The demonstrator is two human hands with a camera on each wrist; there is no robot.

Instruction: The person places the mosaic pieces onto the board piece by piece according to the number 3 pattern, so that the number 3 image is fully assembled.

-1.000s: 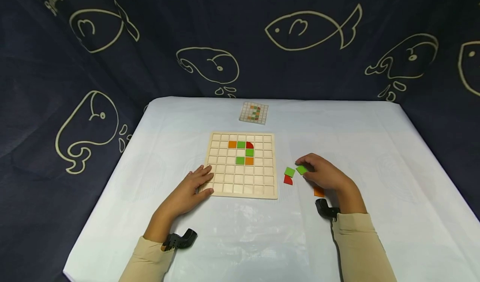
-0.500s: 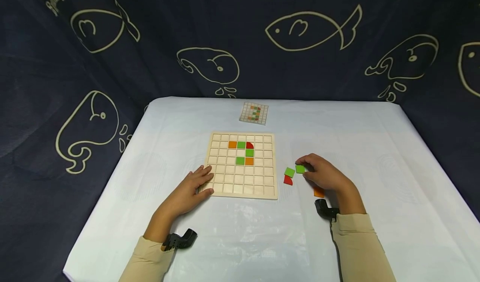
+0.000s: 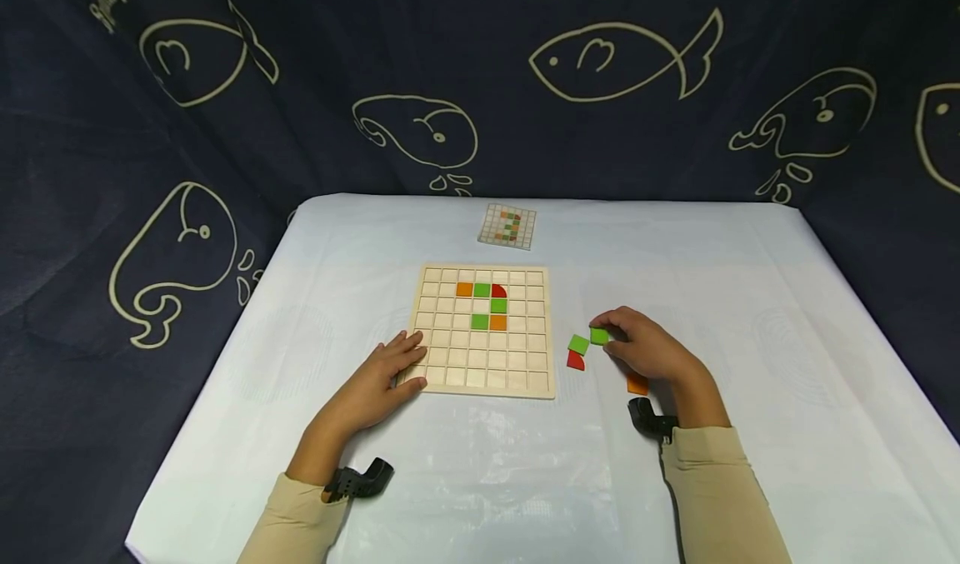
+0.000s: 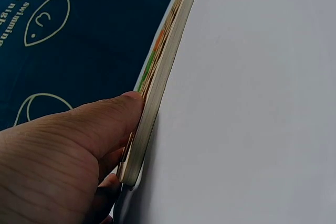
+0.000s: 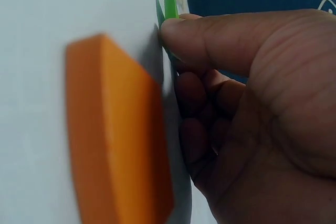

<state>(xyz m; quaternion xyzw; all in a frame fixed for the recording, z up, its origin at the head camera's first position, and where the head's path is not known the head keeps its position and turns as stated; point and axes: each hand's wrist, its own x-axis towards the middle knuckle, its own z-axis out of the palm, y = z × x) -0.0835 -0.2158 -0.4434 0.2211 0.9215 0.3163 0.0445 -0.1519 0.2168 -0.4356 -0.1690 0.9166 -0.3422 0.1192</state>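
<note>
The left hand (image 3: pixel 382 376) lies flat with fingers straight and relaxed on the near left corner of the wooden board (image 3: pixel 457 376), grasping nothing; in the left wrist view the thumb (image 4: pixel 113 114) presses against the board's edge (image 4: pixel 157 98). That hold looks worth keeping, since it would stop the board sliding on the tabletop (image 3: pixel 480 481) when a tile goes in.

On the board sit six tiles: two orange squares (image 3: pixel 465 289), three green squares (image 3: pixel 482 290) and one red quarter-round (image 3: pixel 499 291), grouped in the upper middle cells. Beyond the board lies one small pattern card (image 3: pixel 508 226).

To the right of the board, loose on the tabletop, are a green square (image 3: pixel 578 345) and, touching its near edge, a red quarter-round piece (image 3: pixel 575 361). Just beside them the right hand (image 3: pixel 648 351) pinches a second green tile (image 3: pixel 598 336) between thumb and fingertips; the right wrist view shows the thumb (image 5: pixel 210 40) pressed on its green edge (image 5: pixel 170 6), with the other fingers curled beneath. The tile is at or barely above the tabletop; which cannot be told. An orange tile (image 3: pixel 637 384) lies partly hidden under the hand.

Done well, the step probably calls for a light grip on the tile's edges, holding it level, checking the card for the cell, and lowering it square so it drops in without nudging its neighbours.

Loose pieces counted: two green, one red, one orange.
</note>
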